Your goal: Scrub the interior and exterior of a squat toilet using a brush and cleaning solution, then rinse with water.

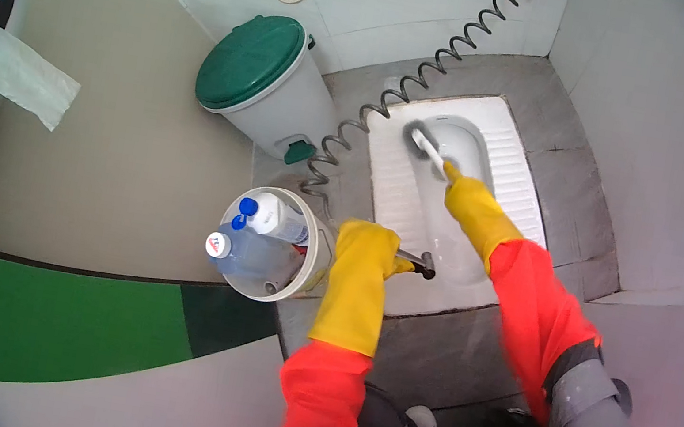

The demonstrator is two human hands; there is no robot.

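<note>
My left hand (367,254), in a yellow rubber glove, grips a metal hand sprayer (427,266) with a dark tip, over the near left part of a white ceramic squat toilet (517,167). A coiled grey hose (335,140) drops from the back wall towards this hand; where it joins is hidden. Farther forward, my right hand (474,204), gloved alike, is closed around the white handle of a toilet brush (428,146). The brush's dark, blurred bristles are at the left side of the bowl's far end.
Left of my left hand stands a pale bucket (315,256) holding several bottles (252,253). Behind it is a white pedal bin (292,102) with a green lid. Toilet paper (25,73) hangs at far left. A partition (662,143) closes the right side.
</note>
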